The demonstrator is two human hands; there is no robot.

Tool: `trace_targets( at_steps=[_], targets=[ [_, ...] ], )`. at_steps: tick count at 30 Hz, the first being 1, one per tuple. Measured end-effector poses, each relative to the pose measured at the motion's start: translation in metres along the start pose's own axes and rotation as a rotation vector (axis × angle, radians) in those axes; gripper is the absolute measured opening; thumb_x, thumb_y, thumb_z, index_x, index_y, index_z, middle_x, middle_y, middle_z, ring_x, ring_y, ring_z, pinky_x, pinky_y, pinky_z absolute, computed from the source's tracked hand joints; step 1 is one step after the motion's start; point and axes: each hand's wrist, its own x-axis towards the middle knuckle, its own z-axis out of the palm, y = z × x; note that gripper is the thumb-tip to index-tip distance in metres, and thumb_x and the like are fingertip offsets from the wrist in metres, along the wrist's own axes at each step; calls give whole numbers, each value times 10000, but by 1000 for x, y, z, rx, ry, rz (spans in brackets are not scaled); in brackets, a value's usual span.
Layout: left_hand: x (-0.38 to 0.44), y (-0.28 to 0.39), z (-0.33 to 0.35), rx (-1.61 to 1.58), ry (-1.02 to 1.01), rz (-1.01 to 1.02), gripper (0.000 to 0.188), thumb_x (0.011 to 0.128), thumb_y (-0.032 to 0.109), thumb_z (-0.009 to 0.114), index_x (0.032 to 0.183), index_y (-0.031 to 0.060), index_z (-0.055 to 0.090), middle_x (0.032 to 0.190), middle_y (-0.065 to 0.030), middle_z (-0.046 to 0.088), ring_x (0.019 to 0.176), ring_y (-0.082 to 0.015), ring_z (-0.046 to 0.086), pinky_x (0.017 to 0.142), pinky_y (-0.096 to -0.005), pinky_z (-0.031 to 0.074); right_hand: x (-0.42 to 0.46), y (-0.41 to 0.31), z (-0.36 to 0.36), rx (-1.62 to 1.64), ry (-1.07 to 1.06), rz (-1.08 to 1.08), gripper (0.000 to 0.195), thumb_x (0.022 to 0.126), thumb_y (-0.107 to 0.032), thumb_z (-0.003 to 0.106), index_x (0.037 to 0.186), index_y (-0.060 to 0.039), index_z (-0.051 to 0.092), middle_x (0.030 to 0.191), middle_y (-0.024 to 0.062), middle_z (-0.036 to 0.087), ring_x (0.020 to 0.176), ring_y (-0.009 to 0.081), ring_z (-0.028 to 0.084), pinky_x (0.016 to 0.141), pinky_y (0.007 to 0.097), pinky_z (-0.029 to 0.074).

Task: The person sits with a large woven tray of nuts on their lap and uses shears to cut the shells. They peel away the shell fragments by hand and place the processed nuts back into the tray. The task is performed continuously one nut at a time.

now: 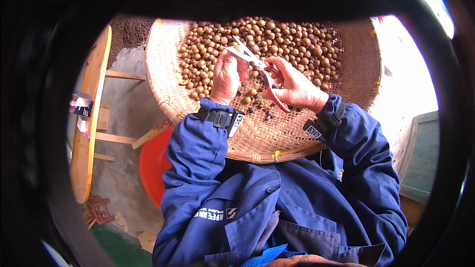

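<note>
A wide woven bamboo tray [245, 133] lies before me, holding many small round brown fruits [293, 44]. My right hand [298, 87] grips a pair of scissors [274, 92] with red handles. The metal blades are spread and point up and left, over the fingertips of my left hand [227, 76]. Between the blades, at those fingertips, sits one round fruit [239, 48], which my left hand seems to pinch; the blades partly hide the grip. Below the hands, small dark round pieces [268, 115] and a few loose fruits [248, 99] lie on the weave.
To the left stands a wooden table [82, 144] bearing a phone [81, 104]. A red plastic basin [154, 170] is on the floor under the tray's left side. Small wooden stools [98, 209] are at lower left, and a greenish panel [419, 155] is at right.
</note>
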Motion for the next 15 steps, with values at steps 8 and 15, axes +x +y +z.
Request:
trace_targets(
  at_steps=[8,15],
  targets=[
    [-4,-5,4,-34,58,-26,453,1065,463,384,926,68,556,698,-24,558,516,-105,521,429,-248,440,-3,1,2,112,-31,-10,698,819,-222,810,1371,14,453,977,54,600,881,111,560,801,276,496],
    [-8,7,12,-82,51,-59,427,1062,458,385,886,107,552,644,23,479,452,-74,434,385,-236,386,-3,0,5,310,-81,11,699,841,-196,790,1408,19,442,1041,33,607,925,98,556,832,261,490]
  ],
)
